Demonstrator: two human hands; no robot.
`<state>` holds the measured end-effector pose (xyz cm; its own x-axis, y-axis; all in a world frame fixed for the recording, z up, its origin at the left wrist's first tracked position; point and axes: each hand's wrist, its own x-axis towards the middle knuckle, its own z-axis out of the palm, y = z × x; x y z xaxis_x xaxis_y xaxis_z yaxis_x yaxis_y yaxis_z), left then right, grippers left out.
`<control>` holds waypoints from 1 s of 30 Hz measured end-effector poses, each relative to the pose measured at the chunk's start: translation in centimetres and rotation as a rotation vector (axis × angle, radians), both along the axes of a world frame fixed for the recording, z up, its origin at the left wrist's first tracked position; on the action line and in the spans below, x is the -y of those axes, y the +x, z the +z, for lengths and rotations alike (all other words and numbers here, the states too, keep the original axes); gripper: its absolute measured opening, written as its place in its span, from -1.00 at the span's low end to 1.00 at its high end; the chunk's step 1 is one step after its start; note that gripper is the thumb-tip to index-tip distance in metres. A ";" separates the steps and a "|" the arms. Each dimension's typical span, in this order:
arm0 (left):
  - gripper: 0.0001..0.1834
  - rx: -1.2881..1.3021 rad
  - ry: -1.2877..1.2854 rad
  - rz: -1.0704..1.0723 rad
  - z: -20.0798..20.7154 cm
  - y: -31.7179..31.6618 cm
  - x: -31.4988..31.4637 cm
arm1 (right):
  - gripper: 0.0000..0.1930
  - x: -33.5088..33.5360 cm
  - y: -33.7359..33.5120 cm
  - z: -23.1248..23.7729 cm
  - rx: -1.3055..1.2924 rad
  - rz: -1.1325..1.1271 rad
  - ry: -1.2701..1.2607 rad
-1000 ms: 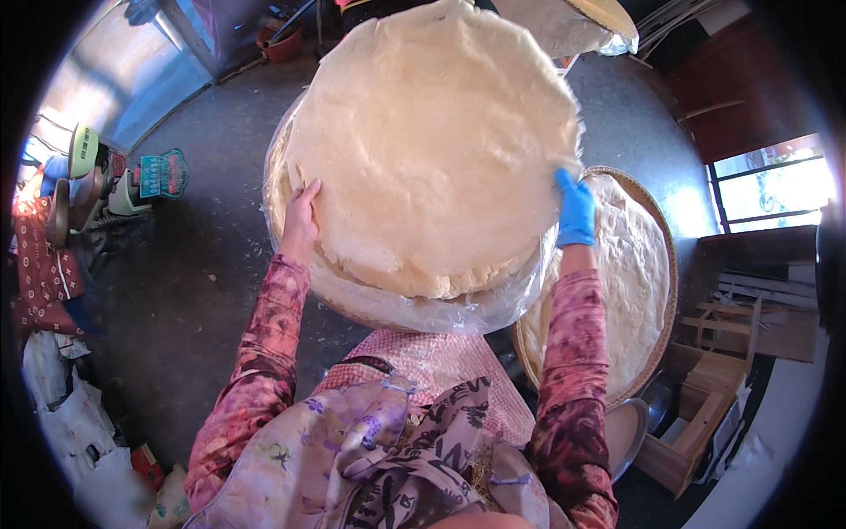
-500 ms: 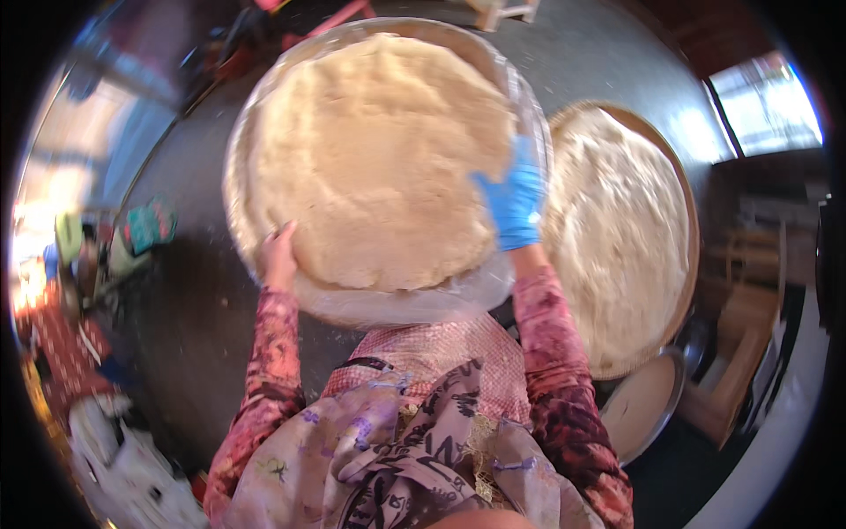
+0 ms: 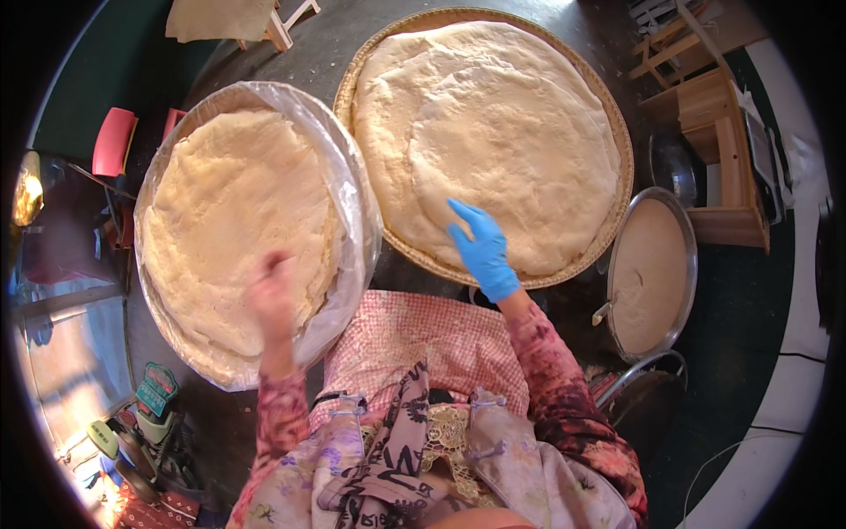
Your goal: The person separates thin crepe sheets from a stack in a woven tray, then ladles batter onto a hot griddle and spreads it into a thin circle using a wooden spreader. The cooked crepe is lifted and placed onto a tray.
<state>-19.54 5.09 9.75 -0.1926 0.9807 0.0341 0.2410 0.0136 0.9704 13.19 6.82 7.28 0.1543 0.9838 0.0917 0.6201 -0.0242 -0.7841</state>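
— Right hand [image 3: 480, 253] shifted over the top sheet [image 3: 520, 159] on the woven tray [image 3: 627, 163], fingers spread; left hand [image 3: 271, 295] blurred, grip unclear, over pale stack [image 3: 220, 203] left of tray.
— Risk?
— Top sheet tearing, if edge-pinched.

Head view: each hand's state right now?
Left hand: blurred over the left sheet; open or closed can't be told.
Right hand: open over the right sheet, nothing visibly gripped.

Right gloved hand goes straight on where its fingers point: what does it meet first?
Likely the pale dough-like round in the woven tray; the right hand may already touch it, depth is unclear.
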 end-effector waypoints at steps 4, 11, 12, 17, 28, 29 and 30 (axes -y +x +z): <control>-0.75 0.033 -0.025 -0.506 -3.5 17.3 -13.1 | -0.68 3.3 4.5 -2.4 -0.128 -0.058 -0.019; -0.37 -0.752 -0.094 -0.392 -14.4 29.0 -34.0 | -0.71 6.8 5.1 -5.6 -0.419 -0.038 -0.199; -0.32 -0.716 -0.089 -0.412 -15.1 29.6 -35.7 | -0.71 7.0 5.5 -5.8 -0.436 -0.078 -0.223; -0.31 -0.873 -0.409 -0.573 -16.2 31.9 -39.4 | -0.69 7.8 7.3 -6.3 -0.631 -0.179 -0.276; -0.72 -0.444 0.057 -0.796 -4.0 32.8 -31.3 | -0.68 12.4 6.9 -6.9 -1.046 -0.473 -0.423; -0.73 -0.520 0.127 -0.841 -2.0 32.9 -30.2 | -0.68 12.7 7.3 -6.8 -1.092 -0.537 -0.452; -0.73 -0.622 0.210 -0.861 0.1 32.8 -29.4 | -0.66 13.1 7.7 -6.9 -1.046 -0.585 -0.448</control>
<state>13.30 34.48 9.81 0.6669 0.7417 0.0709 0.5413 -0.5477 0.6379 20.93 -6.32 0.42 0.3708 0.6583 -0.6551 -0.4767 -0.4705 -0.7425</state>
